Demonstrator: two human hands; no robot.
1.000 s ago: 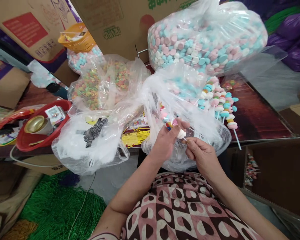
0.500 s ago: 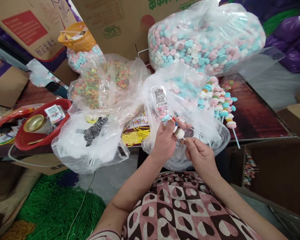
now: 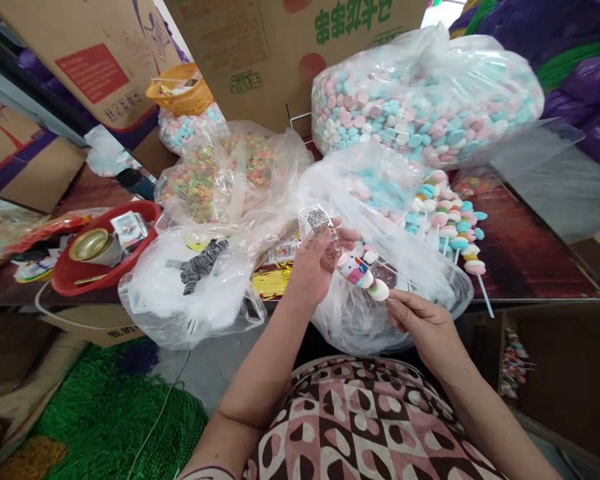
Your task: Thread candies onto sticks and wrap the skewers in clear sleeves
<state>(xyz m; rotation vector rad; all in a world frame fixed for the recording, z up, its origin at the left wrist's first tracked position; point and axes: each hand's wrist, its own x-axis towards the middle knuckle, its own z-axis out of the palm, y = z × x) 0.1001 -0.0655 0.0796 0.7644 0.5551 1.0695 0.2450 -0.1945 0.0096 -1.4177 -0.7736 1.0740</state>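
Note:
A marshmallow skewer (image 3: 379, 291) slants in front of me, its upper part inside a clear printed wrapper (image 3: 317, 219) with a label and barcode. My left hand (image 3: 316, 263) is closed around the wrapper's upper part. Below the lowest white marshmallow, my right hand (image 3: 423, 321) pinches the skewer's stick end, which its fingers mostly hide. Under both hands lies an open clear plastic bag (image 3: 360, 337). Several finished-looking marshmallow skewers (image 3: 450, 217) rest in a pile to the right, their white sticks pointing towards me.
A big bag of pastel marshmallows (image 3: 425, 100) stands at the back. Left of centre are a bag of colourful ring candies (image 3: 195, 177), a bag with dark twist ties (image 3: 205, 263), gold ties (image 3: 270, 280) and a red basin (image 3: 140, 248). An open carton (image 3: 570, 360) is at lower right.
My left hand has moved up the wrapper, away from the right, exposing more of the skewer. The right hand has moved slightly right and down with the stick. The view has shifted a little.

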